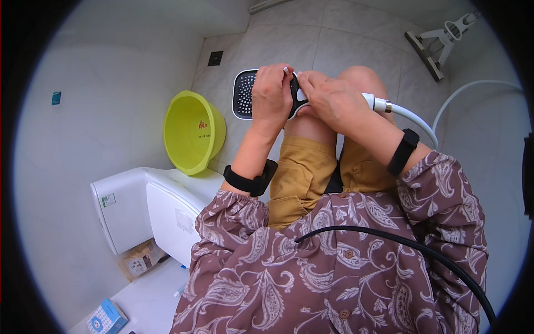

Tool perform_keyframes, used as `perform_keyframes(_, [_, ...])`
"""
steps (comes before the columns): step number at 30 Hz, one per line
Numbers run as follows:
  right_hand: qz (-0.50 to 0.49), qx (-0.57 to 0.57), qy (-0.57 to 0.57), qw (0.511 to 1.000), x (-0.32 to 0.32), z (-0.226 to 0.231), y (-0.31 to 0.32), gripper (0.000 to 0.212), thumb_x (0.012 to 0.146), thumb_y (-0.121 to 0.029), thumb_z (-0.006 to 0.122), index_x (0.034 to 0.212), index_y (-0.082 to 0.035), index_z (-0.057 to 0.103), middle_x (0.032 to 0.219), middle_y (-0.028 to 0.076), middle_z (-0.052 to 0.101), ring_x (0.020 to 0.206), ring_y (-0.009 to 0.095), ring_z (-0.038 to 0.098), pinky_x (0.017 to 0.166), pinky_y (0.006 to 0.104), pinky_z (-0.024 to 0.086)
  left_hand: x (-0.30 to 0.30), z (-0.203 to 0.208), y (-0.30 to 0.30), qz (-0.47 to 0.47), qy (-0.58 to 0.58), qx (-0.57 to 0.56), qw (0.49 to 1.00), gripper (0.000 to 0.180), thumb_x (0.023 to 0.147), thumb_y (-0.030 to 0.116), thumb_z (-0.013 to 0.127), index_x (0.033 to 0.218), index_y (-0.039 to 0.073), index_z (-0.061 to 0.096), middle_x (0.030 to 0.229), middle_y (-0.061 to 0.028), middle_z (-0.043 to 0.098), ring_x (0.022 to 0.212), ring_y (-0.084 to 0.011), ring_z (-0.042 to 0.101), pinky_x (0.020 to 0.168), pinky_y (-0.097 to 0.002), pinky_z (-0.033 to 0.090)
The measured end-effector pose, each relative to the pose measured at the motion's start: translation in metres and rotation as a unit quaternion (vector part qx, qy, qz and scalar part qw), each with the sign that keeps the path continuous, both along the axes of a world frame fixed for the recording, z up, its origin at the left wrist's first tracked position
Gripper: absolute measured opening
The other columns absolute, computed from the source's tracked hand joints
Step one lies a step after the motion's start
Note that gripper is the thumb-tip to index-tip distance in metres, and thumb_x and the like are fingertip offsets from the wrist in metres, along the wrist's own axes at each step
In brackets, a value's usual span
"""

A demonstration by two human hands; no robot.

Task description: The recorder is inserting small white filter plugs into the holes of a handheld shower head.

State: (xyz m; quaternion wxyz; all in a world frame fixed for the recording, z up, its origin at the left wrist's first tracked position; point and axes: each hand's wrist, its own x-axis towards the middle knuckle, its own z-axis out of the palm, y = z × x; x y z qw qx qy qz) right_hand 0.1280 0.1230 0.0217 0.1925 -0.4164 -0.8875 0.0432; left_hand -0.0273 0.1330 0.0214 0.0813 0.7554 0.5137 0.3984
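Note:
A hand shower head (243,96) is held sideways above my knees, its black face with white nozzles turned up. My left hand (271,96) is closed over the face, fingers curled beside the dark rim near the neck. A small white tip shows at those fingertips; I cannot make out what it is. My right hand (332,101) wraps the white handle by the neck, its fingers pressed close to the left hand. From the handle's end, a metal collar (382,105) joins a white hose (417,118) running off to the right.
A yellow-green basin (213,139) stands at left, beside the white toilet (125,203). A squeegee mop (436,47) leans at the far right. On the floor are a dark drain (215,58) and, lower left, a blue and white box (107,318). A black cable (411,242) crosses my shirt.

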Motion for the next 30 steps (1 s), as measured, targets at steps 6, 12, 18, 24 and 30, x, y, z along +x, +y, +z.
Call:
perform_keyframes(6, [0.002, 0.013, 0.0, 1.0, 0.0, -0.005, 0.002, 0.055, 0.071, -0.031, 0.066, 0.114, 0.002, 0.054, 0.084, 0.006, 0.059, 0.071, 0.018, 0.061, 0.059, 0.0266, 0.049, 0.001, -0.003, 0.003, -0.007, 0.025, 0.002, 1.0, 0.012, 0.074, -0.004, 0.057, 0.085, 0.001, 0.056, 0.082, -0.0132, 0.059, 0.078, -0.0323, 0.054, 0.069, -0.0401, 0.044])
perform_keyframes(12, [-0.004, -0.004, -0.004, 1.0, -0.001, 0.003, 0.0, 0.053, 0.07, -0.03, 0.068, 0.109, 0.002, 0.054, 0.084, 0.007, 0.058, 0.075, 0.019, 0.061, 0.061, 0.0268, 0.05, -0.005, 0.008, 0.0, -0.013, 0.009, -0.065, 0.998, 0.012, 0.075, 0.001, 0.061, 0.087, 0.001, 0.06, 0.084, -0.0137, 0.061, 0.08, -0.0309, 0.057, 0.07, -0.0382, 0.046])
perform_keyframes(18, [0.001, 0.007, 0.036, 0.999, -0.002, 0.003, -0.001, 0.048, 0.068, -0.028, 0.07, 0.101, 0.002, 0.053, 0.083, 0.008, 0.059, 0.081, 0.021, 0.06, 0.066, 0.0284, 0.05, -0.008, 0.017, 0.001, 0.003, -0.025, -0.078, 0.997, 0.013, 0.079, 0.009, 0.066, 0.091, 0.004, 0.066, 0.08, -0.0088, 0.065, 0.069, -0.0166, 0.062, 0.065, -0.026, 0.047])
perform_keyframes(24, [-0.002, -0.033, 0.036, 0.999, -0.002, 0.006, 0.0, 0.049, 0.068, -0.029, 0.07, 0.102, 0.003, 0.054, 0.082, 0.009, 0.059, 0.081, 0.022, 0.061, 0.066, 0.0292, 0.05, -0.005, 0.016, -0.001, 0.035, -0.054, -0.074, 0.995, 0.009, 0.08, 0.01, 0.063, 0.082, 0.002, 0.064, 0.078, -0.0123, 0.062, 0.069, -0.028, 0.06, 0.063, -0.0342, 0.047])
perform_keyframes(30, [-0.003, -0.014, 0.027, 1.0, -0.002, 0.005, 0.0, 0.046, 0.068, -0.031, 0.069, 0.097, 0.002, 0.055, 0.081, 0.009, 0.06, 0.079, 0.022, 0.061, 0.066, 0.0291, 0.05, -0.005, 0.011, 0.006, 0.011, -0.028, -0.072, 0.997, 0.01, 0.081, 0.011, 0.061, 0.079, 0.002, 0.061, 0.076, -0.0131, 0.06, 0.071, -0.0303, 0.057, 0.064, -0.0373, 0.045])
